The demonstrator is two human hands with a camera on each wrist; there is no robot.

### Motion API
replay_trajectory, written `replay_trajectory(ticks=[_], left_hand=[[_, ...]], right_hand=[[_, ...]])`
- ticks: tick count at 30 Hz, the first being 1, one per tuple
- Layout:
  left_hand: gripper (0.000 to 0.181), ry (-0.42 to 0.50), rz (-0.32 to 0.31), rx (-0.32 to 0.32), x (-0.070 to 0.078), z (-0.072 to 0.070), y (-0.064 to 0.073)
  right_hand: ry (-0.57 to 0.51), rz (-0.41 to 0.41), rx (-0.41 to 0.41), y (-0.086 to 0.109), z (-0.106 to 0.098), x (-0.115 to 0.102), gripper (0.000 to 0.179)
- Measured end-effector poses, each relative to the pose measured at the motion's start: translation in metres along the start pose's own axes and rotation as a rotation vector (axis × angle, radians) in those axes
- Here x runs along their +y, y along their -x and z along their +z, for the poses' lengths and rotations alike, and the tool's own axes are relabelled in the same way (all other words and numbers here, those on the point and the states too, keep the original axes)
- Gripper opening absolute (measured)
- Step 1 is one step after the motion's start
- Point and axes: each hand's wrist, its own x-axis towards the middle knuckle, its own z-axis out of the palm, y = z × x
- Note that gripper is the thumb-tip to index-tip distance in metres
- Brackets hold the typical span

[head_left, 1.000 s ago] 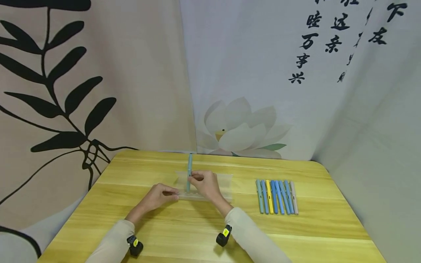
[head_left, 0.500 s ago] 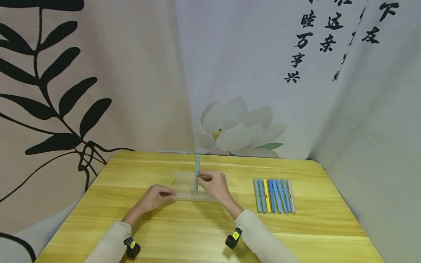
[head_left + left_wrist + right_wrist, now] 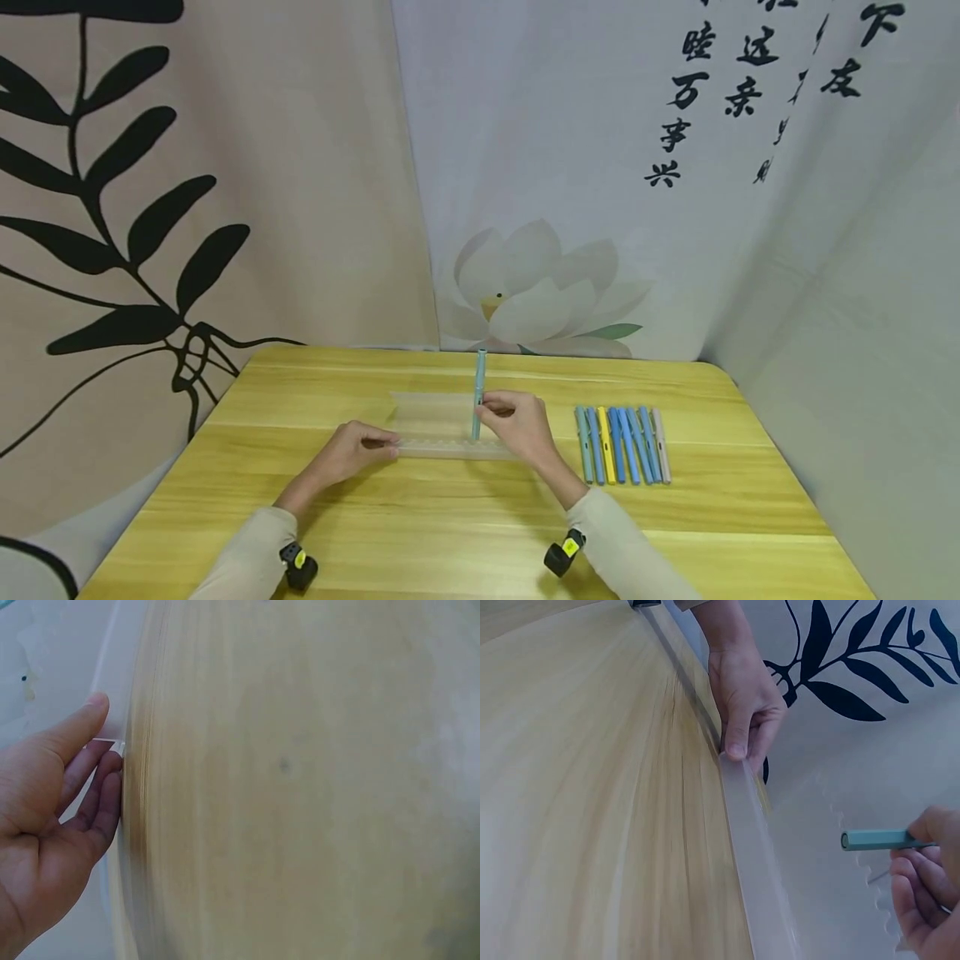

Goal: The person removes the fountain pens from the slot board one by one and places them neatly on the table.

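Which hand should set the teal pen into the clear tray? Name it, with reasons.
Right. The right hand already pinches the teal pen over the clear tray, while the left hand grips the tray's near left end.

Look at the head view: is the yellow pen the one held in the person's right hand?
No, the right hand pinches a teal pen, while the yellow pen lies in the row on the table.

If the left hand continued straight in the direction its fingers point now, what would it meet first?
Probably the translucent plastic pen tray itself: the left hand already touches its near left end, fingers pointing right along it. Further on stands the light blue pen, though depth is unclear.
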Motion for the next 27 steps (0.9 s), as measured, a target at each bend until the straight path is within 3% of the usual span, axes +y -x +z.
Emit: replay_trajectory(ticks=[12,27], left_hand=[[0.031,-0.007,-0.009,0.008,-0.002,0.000,-0.002],[0.030,0.006,-0.006,-0.006,0.000,0.000,0.000]], right_hand=[[0.043,0.053,0.083,0.010,-0.040,0.009,0.023],[0.136,0.100,0.141,0.031,-0.108,0.036,0.027]])
